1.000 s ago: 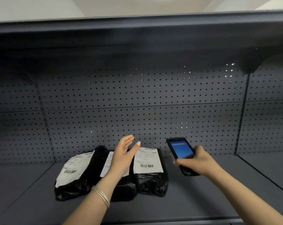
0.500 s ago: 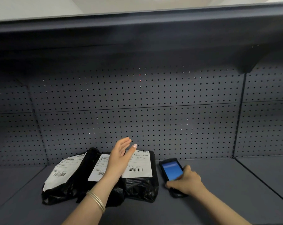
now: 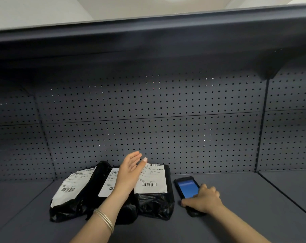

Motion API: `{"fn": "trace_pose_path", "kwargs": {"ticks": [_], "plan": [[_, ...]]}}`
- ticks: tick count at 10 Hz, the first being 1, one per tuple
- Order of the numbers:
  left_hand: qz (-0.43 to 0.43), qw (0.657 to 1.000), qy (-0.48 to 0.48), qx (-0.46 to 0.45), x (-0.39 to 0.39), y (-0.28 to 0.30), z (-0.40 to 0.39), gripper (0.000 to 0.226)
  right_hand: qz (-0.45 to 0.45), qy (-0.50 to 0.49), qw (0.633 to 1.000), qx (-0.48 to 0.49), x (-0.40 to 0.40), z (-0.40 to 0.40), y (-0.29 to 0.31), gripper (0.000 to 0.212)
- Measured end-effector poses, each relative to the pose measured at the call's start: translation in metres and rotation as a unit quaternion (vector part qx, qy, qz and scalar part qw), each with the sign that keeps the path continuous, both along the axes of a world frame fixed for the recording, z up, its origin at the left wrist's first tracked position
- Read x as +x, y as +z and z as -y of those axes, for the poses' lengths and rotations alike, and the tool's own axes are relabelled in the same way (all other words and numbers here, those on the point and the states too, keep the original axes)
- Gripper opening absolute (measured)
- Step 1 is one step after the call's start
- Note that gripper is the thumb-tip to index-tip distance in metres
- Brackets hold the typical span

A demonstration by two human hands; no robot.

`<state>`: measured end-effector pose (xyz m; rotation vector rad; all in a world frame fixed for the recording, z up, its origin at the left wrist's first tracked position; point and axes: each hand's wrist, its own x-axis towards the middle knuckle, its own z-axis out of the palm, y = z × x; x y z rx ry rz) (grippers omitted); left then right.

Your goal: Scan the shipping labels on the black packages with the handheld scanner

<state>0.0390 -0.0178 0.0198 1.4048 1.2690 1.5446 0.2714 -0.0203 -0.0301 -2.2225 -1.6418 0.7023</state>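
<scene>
**Scanner flat on shelf, right of packages**

Grey shelf [image 3: 236,225] with pegboard back [image 3: 166,120]. Three black packages [image 3: 154,204] lie side by side at centre-left, white labels [image 3: 151,178] up. Left hand [image 3: 129,174] hovers above them, fingers spread, holding nothing. Right hand [image 3: 204,200] grips the near end of the handheld scanner [image 3: 186,187], screen lit blue, resting just right of the packages.

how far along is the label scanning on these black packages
Done: three black packages lie side by side on the shelf, white shipping labels facing up. In hand: the right hand rests on the handheld scanner, which lies on the shelf, screen lit; the left hand is open above the middle package. Left: no scan is visible, so progress cannot be confirmed.
</scene>
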Motion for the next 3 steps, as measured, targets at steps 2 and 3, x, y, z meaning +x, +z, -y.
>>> {"fn": "trace_pose_path", "kwargs": {"ticks": [2, 3], "plan": [[0.011, 1.000, -0.011, 0.008, -0.005, 0.000, 0.001, 0.040, 0.015, 0.011, 1.000, 0.015, -0.001, 0.002, 0.005, 0.106], [0.017, 1.000, -0.005, 0.011, -0.007, 0.003, 0.001, 0.039, 0.018, 0.005, 0.998, 0.061, -0.007, 0.002, 0.013, 0.104]]}}
